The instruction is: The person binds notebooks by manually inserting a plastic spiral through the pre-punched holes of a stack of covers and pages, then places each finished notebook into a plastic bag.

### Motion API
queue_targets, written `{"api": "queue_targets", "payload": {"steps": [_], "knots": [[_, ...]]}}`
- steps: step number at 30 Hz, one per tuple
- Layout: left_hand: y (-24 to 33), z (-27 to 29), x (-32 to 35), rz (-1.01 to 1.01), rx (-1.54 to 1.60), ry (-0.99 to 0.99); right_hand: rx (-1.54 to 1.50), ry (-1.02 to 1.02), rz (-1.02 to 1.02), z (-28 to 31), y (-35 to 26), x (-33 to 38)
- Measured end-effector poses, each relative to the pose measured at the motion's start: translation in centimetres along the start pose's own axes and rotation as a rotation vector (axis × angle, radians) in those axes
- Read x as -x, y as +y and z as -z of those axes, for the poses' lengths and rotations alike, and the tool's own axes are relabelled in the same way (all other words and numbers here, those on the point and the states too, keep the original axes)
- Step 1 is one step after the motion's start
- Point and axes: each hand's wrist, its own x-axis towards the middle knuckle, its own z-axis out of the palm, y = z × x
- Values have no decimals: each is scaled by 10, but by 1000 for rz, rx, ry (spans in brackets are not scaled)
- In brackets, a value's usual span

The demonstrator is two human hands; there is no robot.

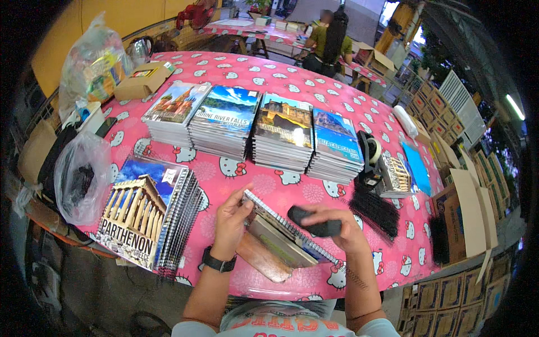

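Note:
My left hand (230, 222), with a dark watch on its wrist, grips the upper left end of a spiral-bound notebook (281, 236). The notebook is tilted, its wire spine running along the top side. In my right hand (348, 227) is a black rounded block (314, 221), held against or just above the spine; I cannot tell what kind of block it is. Beneath the notebook lies a brown wooden board (261, 258). Left of my hands stands a leaning stack of spiral notebooks (149, 213) with a temple on the cover.
Four notebook stacks (224, 118) line the table's middle. To the right are a tape dispenser (368, 160), black binding wires (375, 213), a smaller notebook stack (393, 174) and an open carton (460, 208). Plastic bags (84, 177) sit left. A person (331, 42) is at the far tables.

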Motion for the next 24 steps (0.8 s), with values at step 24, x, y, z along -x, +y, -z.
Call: {"api": "queue_targets", "payload": {"steps": [24], "knots": [[-7,5,1,42,-9,-34,417,168,-363,-10,42,-32]]}}
